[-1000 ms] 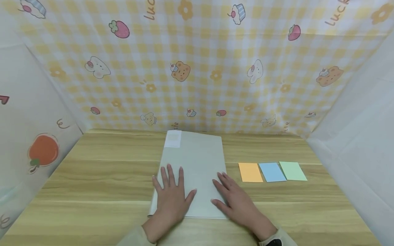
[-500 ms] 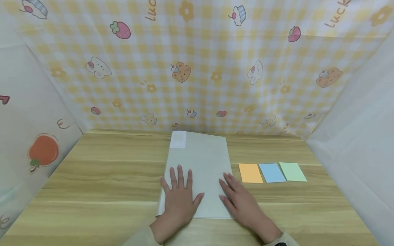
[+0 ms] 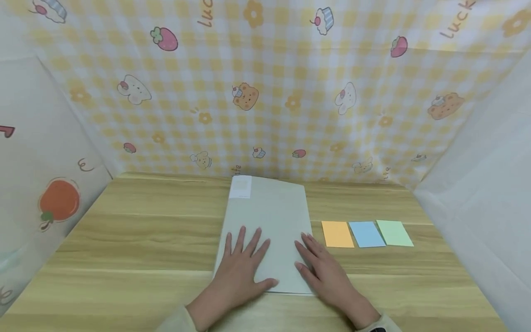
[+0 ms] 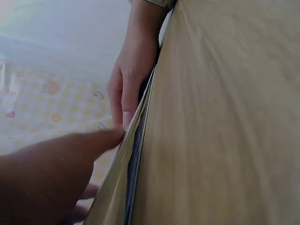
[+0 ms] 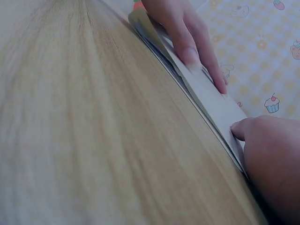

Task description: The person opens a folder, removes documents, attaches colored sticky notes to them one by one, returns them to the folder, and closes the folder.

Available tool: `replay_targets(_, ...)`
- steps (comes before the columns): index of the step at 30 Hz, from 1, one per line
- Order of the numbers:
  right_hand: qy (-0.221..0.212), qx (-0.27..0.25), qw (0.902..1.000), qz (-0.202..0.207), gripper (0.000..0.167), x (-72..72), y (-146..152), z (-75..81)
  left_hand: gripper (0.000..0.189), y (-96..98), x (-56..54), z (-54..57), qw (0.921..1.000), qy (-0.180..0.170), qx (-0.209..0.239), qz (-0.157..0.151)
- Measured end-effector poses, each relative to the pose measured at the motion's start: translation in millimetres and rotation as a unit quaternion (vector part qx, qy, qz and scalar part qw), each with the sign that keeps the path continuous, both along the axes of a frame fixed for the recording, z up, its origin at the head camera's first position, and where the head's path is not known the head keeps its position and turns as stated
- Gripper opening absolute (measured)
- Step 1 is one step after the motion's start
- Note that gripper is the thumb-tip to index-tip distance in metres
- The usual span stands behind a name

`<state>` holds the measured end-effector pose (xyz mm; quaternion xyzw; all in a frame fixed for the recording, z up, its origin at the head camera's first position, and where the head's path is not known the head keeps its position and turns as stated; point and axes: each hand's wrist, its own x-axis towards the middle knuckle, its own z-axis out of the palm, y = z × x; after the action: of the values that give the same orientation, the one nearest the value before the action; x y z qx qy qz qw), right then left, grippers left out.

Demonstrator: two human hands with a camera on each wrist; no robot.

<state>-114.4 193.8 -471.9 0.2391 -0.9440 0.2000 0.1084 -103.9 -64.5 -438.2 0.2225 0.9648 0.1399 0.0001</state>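
A pale grey folder lies closed on the wooden table, a white label at its far left corner. My left hand rests on its near left part, fingers straight and spread, the thumb by the near edge. On the right edge rests my right hand, with fingers extended over the cover. In the right wrist view the folder shows a slight gap between its layers on the near side, with a dark layer inside. The left wrist view shows that same layered edge; part of my left hand blocks the cover there.
Right of the folder, an orange square of paper, a blue one and a green one lie in a row. A yellow checked cloth hangs behind the table, with white cloth at both sides.
Both hands and the folder shifted right between the first two frames. Since then my left hand has turned clockwise and slid nearer the front edge, while the right hand stays in place.
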Motion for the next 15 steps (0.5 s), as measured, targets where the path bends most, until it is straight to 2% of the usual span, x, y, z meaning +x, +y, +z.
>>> replay_targets(3,-0.004,-0.002,1.0,-0.004,0.051,-0.2,0.3,0.3,0.095,-5.4,0.1,4.1,0.9986,0.004,-0.019,-0.049)
replay_targets(6,-0.01,-0.003,0.9999,-0.009,0.052,0.0,0.6,0.0,0.098,-9.0,0.2,6.0,0.9965,-0.003,-0.026,-0.079)
replay_targets(9,-0.016,-0.006,0.9998,-0.012,0.052,0.3,0.9,-0.1,0.097,-9.9,0.4,6.1,0.9956,-0.004,-0.026,-0.09)
replay_targets(15,-0.015,-0.01,0.9998,-0.011,0.054,-0.3,1.2,-0.5,0.092,-9.4,0.1,2.6,0.9961,-0.001,-0.016,-0.087)
